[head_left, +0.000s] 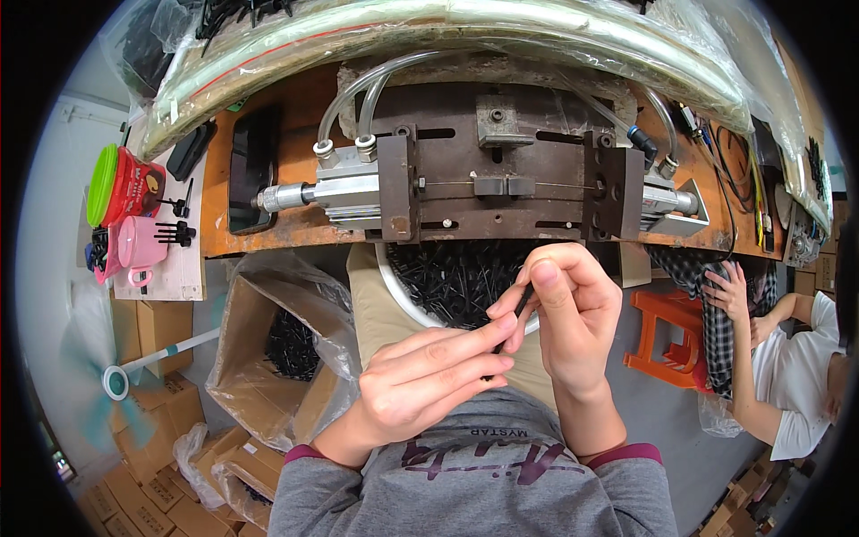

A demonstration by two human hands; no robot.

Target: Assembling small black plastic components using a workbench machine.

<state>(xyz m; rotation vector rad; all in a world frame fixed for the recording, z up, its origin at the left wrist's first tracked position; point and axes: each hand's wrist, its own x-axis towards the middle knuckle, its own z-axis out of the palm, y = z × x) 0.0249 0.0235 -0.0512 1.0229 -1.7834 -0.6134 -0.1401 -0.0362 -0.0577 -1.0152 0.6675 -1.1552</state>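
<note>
A thin black plastic piece (523, 302) is pinched between the thumb and fingers of my right hand (577, 318). The fingers of my left hand (434, 380) press together around its lower end, which they partly hide. Both hands are over my lap, in front of a white-rimmed basin (396, 288) full of small black plastic parts (456, 277). Beyond the basin, at the bench edge, stands a brown metal fixture (497, 210) with an air cylinder (351, 197) on the left and another (658, 201) on the right. Two small dark blocks (503, 186) sit at its centre.
At left, a lined cardboard box (259, 349) holds more black parts. A phone (253, 166) and a pink cup (143, 246) lie left of the fixture. A fan (116, 383) is at far left. On the right are an orange stool (667, 336) and a seated person (792, 367).
</note>
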